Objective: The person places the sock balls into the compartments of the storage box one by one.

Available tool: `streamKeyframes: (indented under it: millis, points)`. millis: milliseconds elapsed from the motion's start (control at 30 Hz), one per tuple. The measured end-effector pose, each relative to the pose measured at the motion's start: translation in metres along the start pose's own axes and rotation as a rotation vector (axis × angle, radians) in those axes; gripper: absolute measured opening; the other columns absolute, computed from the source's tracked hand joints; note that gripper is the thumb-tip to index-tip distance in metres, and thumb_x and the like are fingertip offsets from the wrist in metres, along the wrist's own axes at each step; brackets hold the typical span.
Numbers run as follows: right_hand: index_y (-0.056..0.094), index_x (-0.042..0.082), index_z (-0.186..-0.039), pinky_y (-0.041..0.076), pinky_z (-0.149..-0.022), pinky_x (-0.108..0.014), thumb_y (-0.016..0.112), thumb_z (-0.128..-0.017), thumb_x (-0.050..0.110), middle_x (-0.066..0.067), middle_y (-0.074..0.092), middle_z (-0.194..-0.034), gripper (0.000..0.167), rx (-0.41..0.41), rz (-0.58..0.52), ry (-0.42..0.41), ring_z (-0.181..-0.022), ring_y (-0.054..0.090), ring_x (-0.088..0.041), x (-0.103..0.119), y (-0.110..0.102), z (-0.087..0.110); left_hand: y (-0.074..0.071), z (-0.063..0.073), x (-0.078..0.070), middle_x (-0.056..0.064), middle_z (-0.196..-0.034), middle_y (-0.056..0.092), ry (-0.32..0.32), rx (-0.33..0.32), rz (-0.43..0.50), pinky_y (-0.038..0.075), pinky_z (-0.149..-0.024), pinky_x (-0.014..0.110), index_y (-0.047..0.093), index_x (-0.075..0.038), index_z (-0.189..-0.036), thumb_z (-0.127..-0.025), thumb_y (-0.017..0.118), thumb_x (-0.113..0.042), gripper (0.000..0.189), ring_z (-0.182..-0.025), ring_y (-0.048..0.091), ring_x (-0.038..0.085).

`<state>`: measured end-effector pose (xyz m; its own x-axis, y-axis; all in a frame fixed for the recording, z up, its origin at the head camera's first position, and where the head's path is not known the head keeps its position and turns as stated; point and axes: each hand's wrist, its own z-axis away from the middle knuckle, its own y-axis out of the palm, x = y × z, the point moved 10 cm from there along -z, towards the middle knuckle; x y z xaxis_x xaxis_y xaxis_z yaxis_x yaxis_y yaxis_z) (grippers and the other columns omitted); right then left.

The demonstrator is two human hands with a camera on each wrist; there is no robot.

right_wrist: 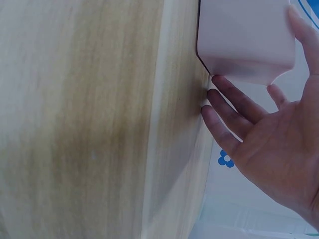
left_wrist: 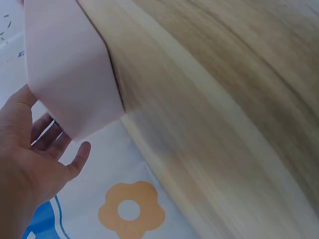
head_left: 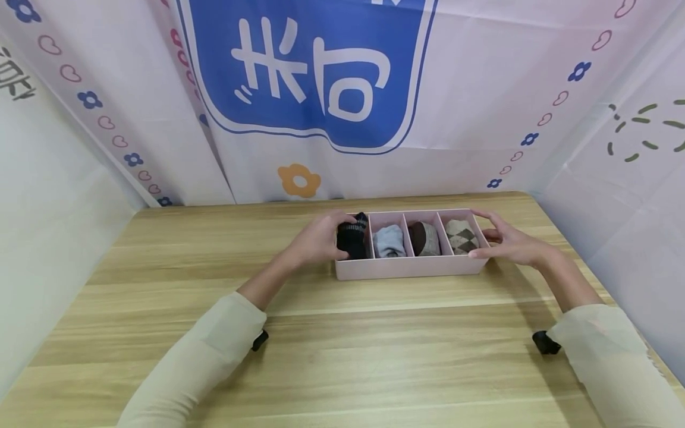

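Observation:
A pale pink drawer organizer box (head_left: 409,268) stands near the back of the table, split into several compartments in a row. From left to right these hold black socks (head_left: 352,242), light grey-blue socks (head_left: 389,241), brown-and-grey socks (head_left: 426,240) and argyle socks (head_left: 462,236), all rolled up. My left hand (head_left: 320,239) grips the box's left end, thumb at the front corner and fingers over the end. At the right end, my right hand (head_left: 511,242) spans the width, thumb on the front corner and index finger at the back. Its other fingers (right_wrist: 227,112) spread beside the end wall.
The wooden table (head_left: 332,356) meets a printed cloth backdrop (head_left: 460,160) just behind the box. More white cloth walls (head_left: 48,196) border the left and right sides. Black wrist devices (head_left: 546,343) show below both sleeves.

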<state>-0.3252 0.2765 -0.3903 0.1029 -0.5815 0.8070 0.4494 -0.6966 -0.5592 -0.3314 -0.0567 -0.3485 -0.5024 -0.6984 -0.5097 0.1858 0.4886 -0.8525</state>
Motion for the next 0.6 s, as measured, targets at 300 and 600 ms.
streamKeyframes:
  millis: [300,600]
  points:
    - [0.002,0.017,-0.167,0.031,-0.112,-0.071,0.074,-0.094,0.017,-0.044,0.029,-0.156,0.103,0.004,0.005,0.006,-0.143,0.032,-0.059,0.0000,-0.0001,0.0002,0.0085,-0.0022,-0.0066,0.018,-0.136,0.062,0.045,0.076,-0.060,0.052,-0.104,0.044,0.061,0.003,-0.139,-0.080,0.090,-0.011,0.068,-0.122,0.059,0.031]
    - [0.001,0.017,-0.166,0.027,-0.113,-0.074,0.075,-0.094,0.020,-0.044,0.026,-0.156,0.103,0.003,0.016,0.020,-0.144,0.028,-0.060,-0.0032,-0.0020,0.0025,0.0101,-0.0010,-0.0099,0.018,-0.151,0.054,0.062,0.135,-0.044,0.036,-0.120,0.045,0.055,0.005,-0.145,-0.086,0.086,-0.016,0.070,-0.143,0.046,0.033]
